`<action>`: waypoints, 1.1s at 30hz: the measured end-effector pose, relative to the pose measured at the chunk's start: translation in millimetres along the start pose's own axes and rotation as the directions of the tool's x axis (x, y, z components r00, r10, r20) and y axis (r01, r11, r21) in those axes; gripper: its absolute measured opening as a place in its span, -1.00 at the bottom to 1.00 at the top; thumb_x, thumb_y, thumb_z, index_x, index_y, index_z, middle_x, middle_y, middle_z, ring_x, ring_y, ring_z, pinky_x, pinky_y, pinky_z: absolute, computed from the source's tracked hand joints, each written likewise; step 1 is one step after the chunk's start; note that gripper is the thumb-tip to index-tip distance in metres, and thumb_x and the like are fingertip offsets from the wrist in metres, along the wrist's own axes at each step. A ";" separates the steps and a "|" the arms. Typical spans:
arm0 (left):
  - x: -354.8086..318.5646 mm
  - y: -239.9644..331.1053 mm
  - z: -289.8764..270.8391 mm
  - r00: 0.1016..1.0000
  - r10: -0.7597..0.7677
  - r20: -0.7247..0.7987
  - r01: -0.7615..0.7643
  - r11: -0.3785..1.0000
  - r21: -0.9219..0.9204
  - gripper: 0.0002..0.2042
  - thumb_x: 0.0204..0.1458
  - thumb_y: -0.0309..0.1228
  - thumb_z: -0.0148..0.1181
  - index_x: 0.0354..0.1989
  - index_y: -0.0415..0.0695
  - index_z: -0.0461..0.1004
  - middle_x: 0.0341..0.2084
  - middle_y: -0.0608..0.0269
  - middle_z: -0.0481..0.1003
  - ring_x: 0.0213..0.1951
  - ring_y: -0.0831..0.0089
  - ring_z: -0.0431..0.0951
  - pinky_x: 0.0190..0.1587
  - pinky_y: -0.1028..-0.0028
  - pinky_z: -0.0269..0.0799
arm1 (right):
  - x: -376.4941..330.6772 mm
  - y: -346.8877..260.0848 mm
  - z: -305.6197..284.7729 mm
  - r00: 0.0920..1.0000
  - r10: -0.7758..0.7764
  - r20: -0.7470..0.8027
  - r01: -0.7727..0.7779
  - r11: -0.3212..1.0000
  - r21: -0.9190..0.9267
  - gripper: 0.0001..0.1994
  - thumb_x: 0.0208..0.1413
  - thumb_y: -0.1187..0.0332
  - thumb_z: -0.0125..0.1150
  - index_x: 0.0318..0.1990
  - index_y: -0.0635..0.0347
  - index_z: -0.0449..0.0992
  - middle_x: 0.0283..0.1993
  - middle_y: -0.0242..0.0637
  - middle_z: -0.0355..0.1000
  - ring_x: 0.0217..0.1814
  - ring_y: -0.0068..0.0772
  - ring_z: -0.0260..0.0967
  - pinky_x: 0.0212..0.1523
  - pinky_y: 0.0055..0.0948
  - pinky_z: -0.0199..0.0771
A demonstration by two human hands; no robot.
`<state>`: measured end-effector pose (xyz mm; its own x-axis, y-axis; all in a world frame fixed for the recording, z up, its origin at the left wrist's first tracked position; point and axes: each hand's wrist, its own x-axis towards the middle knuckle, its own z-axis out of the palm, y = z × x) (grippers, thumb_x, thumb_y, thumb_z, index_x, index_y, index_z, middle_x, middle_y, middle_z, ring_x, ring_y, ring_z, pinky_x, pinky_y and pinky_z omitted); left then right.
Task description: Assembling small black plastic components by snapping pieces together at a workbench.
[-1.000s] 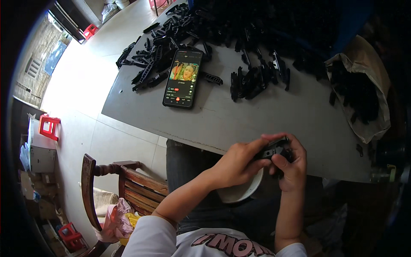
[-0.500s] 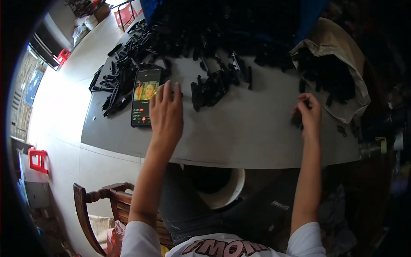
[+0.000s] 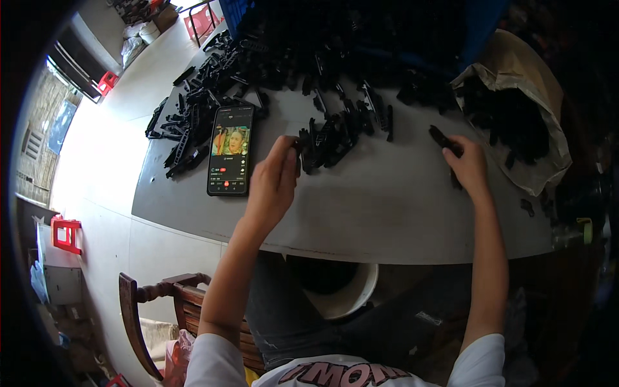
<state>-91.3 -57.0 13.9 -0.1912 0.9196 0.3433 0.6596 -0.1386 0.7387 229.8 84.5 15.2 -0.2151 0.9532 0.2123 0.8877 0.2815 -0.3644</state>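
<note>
1 phone (image 3: 229, 158), 2 hands, 1 paper bag (image 3: 516, 71), 1 white bucket (image 3: 351, 303), 1 wooden chair (image 3: 161, 303), black plastic parts (image 3: 335, 138) too many to count

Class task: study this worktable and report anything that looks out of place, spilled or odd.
A phone with its screen lit lies on the grey table, its top edge touching loose black plastic parts. An open paper bag of the same parts slumps at the right. The left hand and right hand each pinch a black part.

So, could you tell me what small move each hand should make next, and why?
Probably close the fingers and lift. The left hand has its fingertips on a black part at the edge of the small pile beside the phone, and the right hand touches a black piece near the open bag; neither piece looks lifted off the table yet.
</note>
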 end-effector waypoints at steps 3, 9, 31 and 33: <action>-11.9 13.9 -2.9 0.937 -0.281 0.207 0.347 0.704 -0.620 -0.83 0.20 -0.42 -0.17 -0.09 -0.17 0.22 -0.56 0.37 0.28 -0.53 0.66 0.25 -0.48 0.60 0.21 | -28.8 -47.9 -14.9 0.997 -0.040 0.060 0.006 0.874 0.486 -0.76 -0.05 0.50 0.20 -0.18 0.34 0.48 -0.36 -0.17 0.45 -0.51 -0.52 0.41 -0.54 -0.54 0.39; -29.2 29.8 5.7 0.911 -0.144 0.387 0.360 0.737 -0.572 -0.70 0.19 -0.35 -0.12 0.03 -0.22 0.14 -0.44 0.19 0.36 -0.45 0.50 0.37 -0.39 0.53 0.30 | -71.6 -91.0 -33.9 0.922 -0.213 0.323 -0.150 0.574 0.805 -0.84 -0.05 0.50 0.21 -0.28 0.35 0.51 -0.48 -0.28 0.42 -0.59 -0.60 0.36 -0.57 -0.63 0.36; -104.9 50.9 4.7 0.902 0.138 0.410 0.036 0.920 -0.390 -0.65 0.01 -0.44 0.12 -0.07 -0.31 0.22 -0.34 -0.17 0.41 -0.24 -0.11 0.44 -0.25 0.23 0.34 | -143.4 -133.1 -7.0 0.877 -0.296 0.379 -0.097 0.662 0.743 -0.44 -0.27 0.36 0.45 -0.02 0.23 0.39 -0.25 -0.32 0.42 -0.22 -0.54 0.38 -0.25 -0.52 0.40; -109.5 49.6 0.7 0.810 -0.018 0.585 0.224 0.933 -0.281 -0.65 -0.01 -0.43 0.14 -0.07 -0.28 0.24 -0.41 -0.10 0.43 -0.31 -0.08 0.46 -0.30 0.26 0.37 | -149.6 -129.2 -4.1 0.858 -0.286 0.427 -0.152 0.652 0.743 -0.47 -0.25 0.35 0.44 -0.05 0.24 0.39 -0.26 -0.32 0.43 -0.26 -0.54 0.39 -0.28 -0.53 0.39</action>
<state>-37.2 -164.3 12.6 0.2585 0.9631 -0.0750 0.3685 -0.0265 0.9293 148.9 -94.9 34.2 -0.6120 0.7844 -0.1004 0.3095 0.1207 -0.9432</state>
